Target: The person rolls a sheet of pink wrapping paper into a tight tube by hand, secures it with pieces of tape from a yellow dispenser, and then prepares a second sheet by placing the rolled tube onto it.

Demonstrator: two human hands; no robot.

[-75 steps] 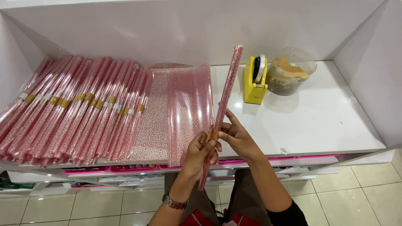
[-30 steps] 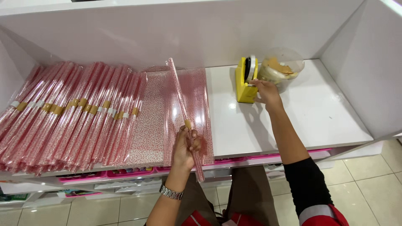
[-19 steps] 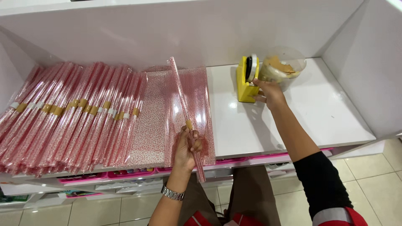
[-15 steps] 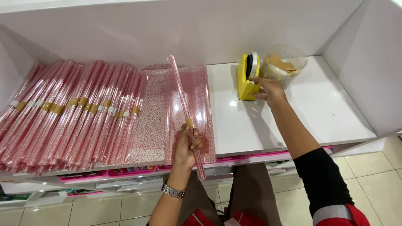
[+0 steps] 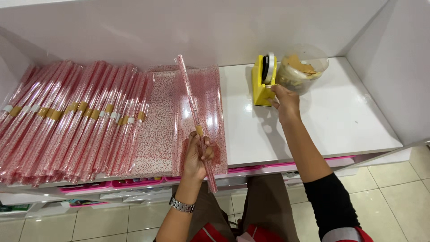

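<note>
A row of rolled red-patterned cellophane wrap tubes (image 5: 76, 121), each banded with a strip of tan tape, is lying side by side on the left of the white shelf (image 5: 349, 121), and just to their right flat sheets of the same cellophane (image 5: 156, 134) are lying spread out. Over those sheets the left hand (image 5: 197, 154) is gripping a freshly rolled tube (image 5: 193, 112) near its lower third, fingers and thumb curled shut around it, the wrist with a metal watch (image 5: 181, 205) bent upward and the tube slanting away toward the back wall. To do this well, the left grip probably needs to be staying tight so the roll is not loosening. Further right, the right hand (image 5: 283, 99) is reaching out with the arm extended, fingertips touching the yellow tape dispenser (image 5: 262, 80); whether they are pinching tape I cannot tell. A clear plastic tub (image 5: 302, 67) is standing beside the dispenser.
</note>
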